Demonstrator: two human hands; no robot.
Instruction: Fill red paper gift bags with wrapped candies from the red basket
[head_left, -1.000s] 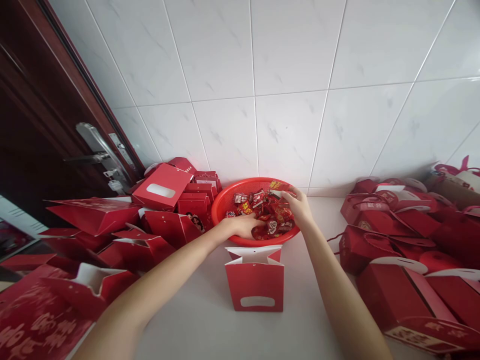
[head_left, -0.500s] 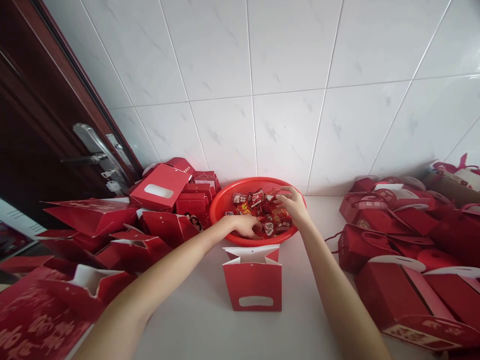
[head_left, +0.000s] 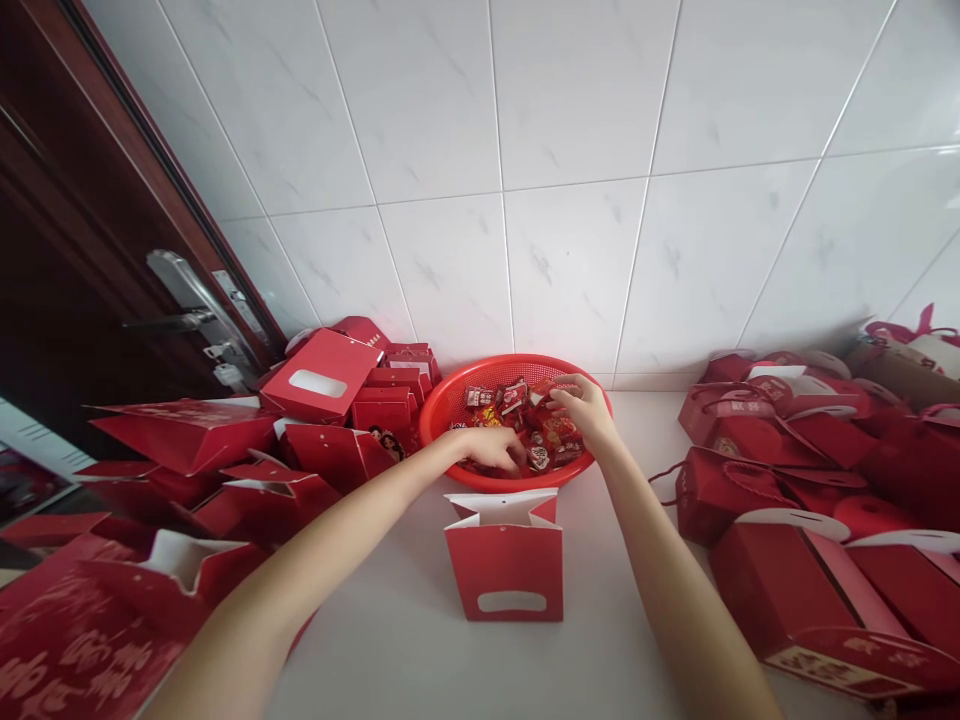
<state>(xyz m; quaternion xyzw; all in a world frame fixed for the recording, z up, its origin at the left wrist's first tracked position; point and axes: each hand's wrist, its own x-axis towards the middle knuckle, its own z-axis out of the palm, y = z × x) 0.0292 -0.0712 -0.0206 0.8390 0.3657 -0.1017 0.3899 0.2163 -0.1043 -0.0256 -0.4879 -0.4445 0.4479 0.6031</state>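
A red plastic basket [head_left: 437, 400] stands against the wall with wrapped candies [head_left: 514, 397] inside. My left hand [head_left: 495, 450] is in its front part, fingers curled down among the candies; whatever they may hold is hidden. Over the right side of the basket is my right hand [head_left: 583, 408], its fingers bent toward the candies, and I cannot make out anything between them. Just in front of the basket a red paper box [head_left: 508, 570] stands upright, its top open, with a white oval on its front.
Red boxes with open tops [head_left: 322, 375] crowd the left side beside a dark door [head_left: 67, 250]. Closed red boxes with handles [head_left: 765, 590] fill the right side. A tiled wall [head_left: 570, 280] rises behind the basket.
My left hand has shifted slightly within the basket, with its fingers a little higher. My right hand has barely moved over the candies. The box stands as before.
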